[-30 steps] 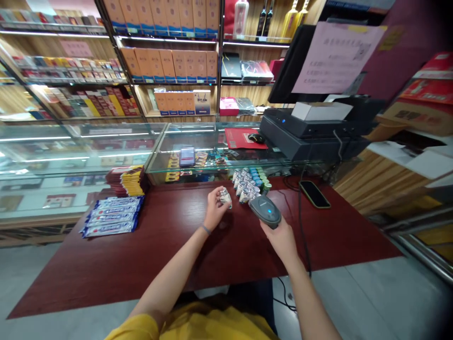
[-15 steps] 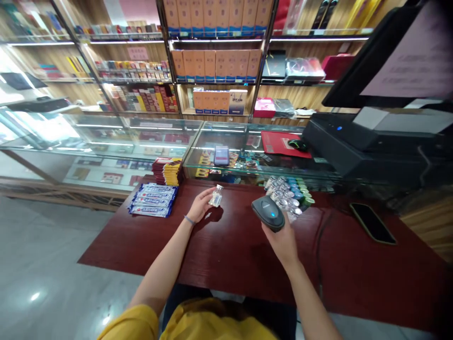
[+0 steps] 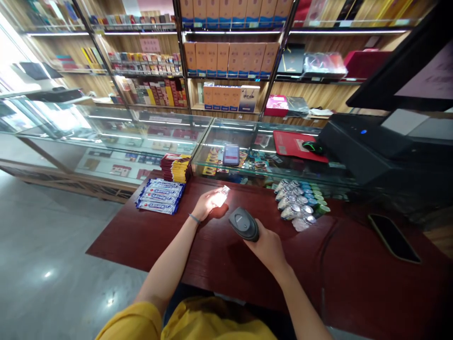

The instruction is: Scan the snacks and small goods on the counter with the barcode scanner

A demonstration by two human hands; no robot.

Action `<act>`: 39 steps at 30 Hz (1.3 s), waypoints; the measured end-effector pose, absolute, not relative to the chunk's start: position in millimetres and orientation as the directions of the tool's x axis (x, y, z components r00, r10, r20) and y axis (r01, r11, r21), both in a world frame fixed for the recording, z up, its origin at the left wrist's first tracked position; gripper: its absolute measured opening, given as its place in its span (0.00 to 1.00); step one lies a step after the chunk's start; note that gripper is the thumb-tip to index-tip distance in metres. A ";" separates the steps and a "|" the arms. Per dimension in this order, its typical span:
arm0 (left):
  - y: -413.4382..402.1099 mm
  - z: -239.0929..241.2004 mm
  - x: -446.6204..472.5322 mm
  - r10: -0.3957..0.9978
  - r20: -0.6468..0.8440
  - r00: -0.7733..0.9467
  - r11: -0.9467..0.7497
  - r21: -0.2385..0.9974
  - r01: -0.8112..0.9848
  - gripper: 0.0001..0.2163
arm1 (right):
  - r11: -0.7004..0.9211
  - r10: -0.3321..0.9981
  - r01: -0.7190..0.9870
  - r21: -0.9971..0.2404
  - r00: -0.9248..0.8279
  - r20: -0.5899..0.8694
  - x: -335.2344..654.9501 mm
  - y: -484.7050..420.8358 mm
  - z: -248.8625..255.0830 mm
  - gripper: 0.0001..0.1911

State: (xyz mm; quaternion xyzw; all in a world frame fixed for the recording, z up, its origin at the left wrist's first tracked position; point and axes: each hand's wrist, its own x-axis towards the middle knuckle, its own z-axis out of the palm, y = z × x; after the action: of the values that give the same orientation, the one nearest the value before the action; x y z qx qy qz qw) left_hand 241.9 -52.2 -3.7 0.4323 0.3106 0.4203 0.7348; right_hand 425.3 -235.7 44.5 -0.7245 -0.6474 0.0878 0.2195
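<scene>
Above the dark red counter, my left hand (image 3: 205, 204) is closed on a small bottle (image 3: 221, 196) with a silvery cap. The bottle is brightly lit, so its label cannot be read. My right hand (image 3: 268, 245) is wrapped round the handle of a dark grey barcode scanner (image 3: 244, 224), its head turned toward the bottle. Scanner and bottle are apart. To the right, several similar small bottles with silvery caps (image 3: 290, 198) are grouped with blue and green ones. Left of my left hand lie blue and white wrapped packets (image 3: 161, 196).
Red and yellow packets (image 3: 179, 169) stand by the glass display case (image 3: 208, 137). A phone (image 3: 394, 237) lies on the counter (image 3: 141, 241) at right. A red mat (image 3: 293, 144) bears a mouse (image 3: 313, 147). A cable crosses the counter, and a monitor (image 3: 392, 71) overhangs at upper right.
My right hand has swung the scanner left, toward the bottle. Bright light now falls on the bottle and my left fingers. The view has shifted slightly.
</scene>
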 end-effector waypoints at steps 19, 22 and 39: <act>-44.3 -13.4 237.4 0.988 0.050 0.149 0.003 0.942 -0.335 0.40 | -0.083 0.961 0.884 -0.461 0.193 0.198 436.4 -236.4 41.9 0.20; -35.3 -13.9 230.0 0.976 0.210 -0.061 -0.216 0.971 -0.107 0.32 | -0.088 0.956 0.894 -0.440 0.200 0.214 437.9 -236.6 39.0 0.19; 10.1 -15.3 209.7 0.867 0.494 -0.065 -0.376 0.734 0.566 0.24 | -0.093 0.938 0.893 -0.439 0.227 0.264 441.2 -233.6 30.3 0.19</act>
State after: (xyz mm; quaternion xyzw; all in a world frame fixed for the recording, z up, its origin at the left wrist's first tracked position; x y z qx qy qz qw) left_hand 209.7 10.1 -15.3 0.6667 0.5373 0.4936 0.1524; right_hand 441.2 -233.6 30.3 -0.7379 -0.6203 0.0420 0.2624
